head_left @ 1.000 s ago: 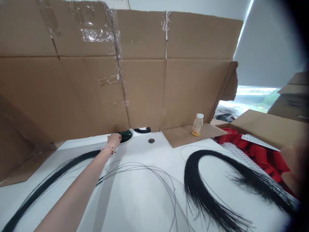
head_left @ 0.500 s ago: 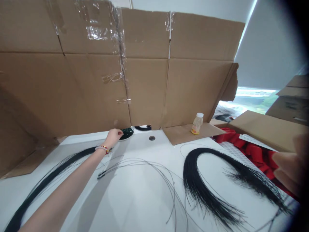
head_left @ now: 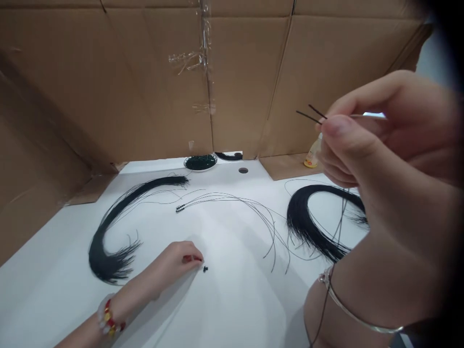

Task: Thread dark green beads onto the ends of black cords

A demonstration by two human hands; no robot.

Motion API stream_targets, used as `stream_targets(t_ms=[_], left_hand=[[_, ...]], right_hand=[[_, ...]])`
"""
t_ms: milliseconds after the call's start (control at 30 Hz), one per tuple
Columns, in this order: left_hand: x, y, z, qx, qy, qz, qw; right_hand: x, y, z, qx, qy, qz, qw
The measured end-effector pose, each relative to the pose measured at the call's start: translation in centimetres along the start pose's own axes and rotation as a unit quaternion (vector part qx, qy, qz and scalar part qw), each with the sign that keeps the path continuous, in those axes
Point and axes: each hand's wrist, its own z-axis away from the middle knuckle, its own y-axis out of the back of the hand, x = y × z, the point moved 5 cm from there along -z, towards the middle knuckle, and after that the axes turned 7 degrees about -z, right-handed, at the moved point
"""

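Note:
My right hand is raised close to the camera, its thumb and fingers pinched on a thin black cord whose two ends stick out to the left. My left hand rests low on the white table, fingers drawn together, with a few small dark beads lying just off its fingertips. A small dish of dark beads stands at the far table edge against the cardboard.
A cardboard wall encloses the back and left. Bundles of black cords lie at left and right, with several loose cords fanned between them. A small bottle stands on a cardboard flap at the back right.
My left hand has pulled back from the bead dish to the near table, with beads beside it. My right hand has come up into view pinching a cord. The camera tilted down.

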Motion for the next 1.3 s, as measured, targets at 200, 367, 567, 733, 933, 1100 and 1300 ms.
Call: stream_targets(t_ms=[200, 367, 567, 733, 933, 1100, 1300], left_hand=[[1.9, 2.0, 1.2, 0.047, -0.009, 0.079, 0.996], [8.0, 9.0, 2.3, 0.148, -0.090, 0.177, 0.969], [11.3, 13.1, 2.7, 0.219, -0.181, 0.334, 0.899], [11.8, 12.6, 2.7, 0.207, -0.170, 0.426, 0.864], [12.1, 12.3, 2.9, 0.166, -0.197, 0.474, 0.842], [11.8, 12.1, 2.8, 0.136, -0.204, 0.475, 0.846], [11.6, 12.3, 3.2, 0.157, -0.219, 0.441, 0.856]], right_hand=[[-0.5, -3.2, 0.2, -0.042, 0.031, 0.010, 0.999], [1.0, -7.7, -0.1, -0.242, -0.069, -0.147, 0.957], [1.5, -10.8, 0.2, -0.258, -0.112, -0.249, 0.927], [0.6, -11.6, 0.8, -0.212, -0.075, -0.302, 0.926], [0.5, -12.0, 1.1, -0.144, -0.074, -0.260, 0.952], [0.7, -12.2, 1.2, -0.139, -0.073, -0.225, 0.962], [0.5, -12.6, 1.4, -0.119, -0.070, -0.205, 0.969]])
